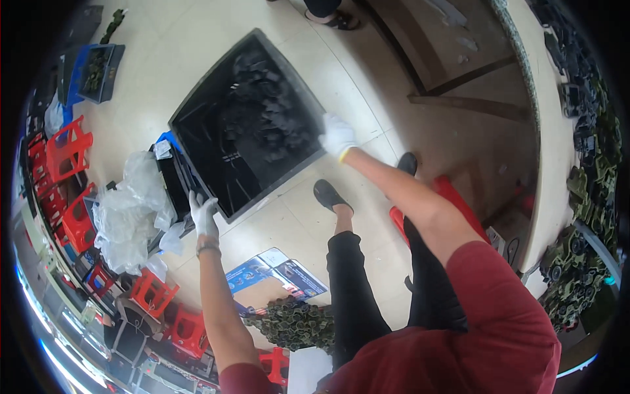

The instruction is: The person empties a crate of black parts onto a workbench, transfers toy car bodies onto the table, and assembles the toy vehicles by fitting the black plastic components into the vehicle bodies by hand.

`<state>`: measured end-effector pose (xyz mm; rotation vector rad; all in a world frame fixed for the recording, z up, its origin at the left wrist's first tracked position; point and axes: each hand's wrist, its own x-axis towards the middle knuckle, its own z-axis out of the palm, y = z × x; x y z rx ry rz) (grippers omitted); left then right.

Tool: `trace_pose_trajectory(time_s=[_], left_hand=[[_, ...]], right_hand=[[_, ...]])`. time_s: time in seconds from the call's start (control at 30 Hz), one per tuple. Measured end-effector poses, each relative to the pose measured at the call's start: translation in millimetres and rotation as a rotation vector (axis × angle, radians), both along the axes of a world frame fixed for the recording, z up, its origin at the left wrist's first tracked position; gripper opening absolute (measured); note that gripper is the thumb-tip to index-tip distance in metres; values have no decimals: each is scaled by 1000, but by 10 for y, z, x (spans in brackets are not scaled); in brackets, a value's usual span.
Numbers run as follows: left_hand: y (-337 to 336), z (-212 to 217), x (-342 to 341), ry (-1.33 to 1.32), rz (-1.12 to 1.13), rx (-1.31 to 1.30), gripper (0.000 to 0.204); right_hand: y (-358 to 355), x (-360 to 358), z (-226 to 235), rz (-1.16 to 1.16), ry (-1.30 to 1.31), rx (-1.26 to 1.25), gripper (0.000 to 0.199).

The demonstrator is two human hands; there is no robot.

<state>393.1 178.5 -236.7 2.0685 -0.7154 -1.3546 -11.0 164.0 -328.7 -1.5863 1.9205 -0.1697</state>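
Broadly, pale tiled floor (190,33) fills most of the view, with a long bench (542,79) curving down the right side, its outer part crowded with green parts (564,262). In front of the person is a big black tray (207,141), turned cornerwise over the floor; whether it rests on anything or hangs in the air, I cannot tell. To its left, a heap of clear plastic bags (128,217) lies just beside a black box (174,184), which the tray's left edge partly hides. Red stools (69,151) stand farther left, and a mound of green pieces (292,322) lies near the left forearm.

Both hands wear white gloves. The right hand (338,134) has its grip clamped on the tray's right corner; the left hand (205,217) is at the near left corner, fingers spread (whether that grip bears any weight, I cannot tell). Smaller again is the person's dark shoe (326,197), near the tray's near edge. Smallest are the dark pieces (266,111), bunched in the tray's right half.

That lopsided load could tip the tray: if the left hold is loose, its corner might slip, spilling pieces or striking the shoe. The bags could also snag the left edge.
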Motion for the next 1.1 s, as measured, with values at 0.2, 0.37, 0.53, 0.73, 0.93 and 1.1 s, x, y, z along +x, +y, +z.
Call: trace_pose_trajectory(time_s=[0.2, 0.37, 0.53, 0.73, 0.93, 1.1], left_hand=[[970, -12, -594, -73, -207, 150, 62], [2060, -159, -1064, -14, -587, 279, 49], [1967, 813, -2424, 159, -1006, 236, 43], [1030, 2222, -3944, -102, -1540, -130, 36], [380, 2822, -4888, -149, -1701, -410, 33], [354, 3451, -5857, -133, -1846, -414, 37]], right_hand=[[264, -654, -173, 9, -148, -34, 46], [1080, -1409, 632, 55, -212, 83, 38], [2079, -1999, 2513, -294, -294, 145, 30], [3021, -2709, 3583, -446, -275, -302, 24], [2955, -3816, 4510, -744, 403, -436, 30], [2777, -4844, 4686, -717, 630, -251, 65]])
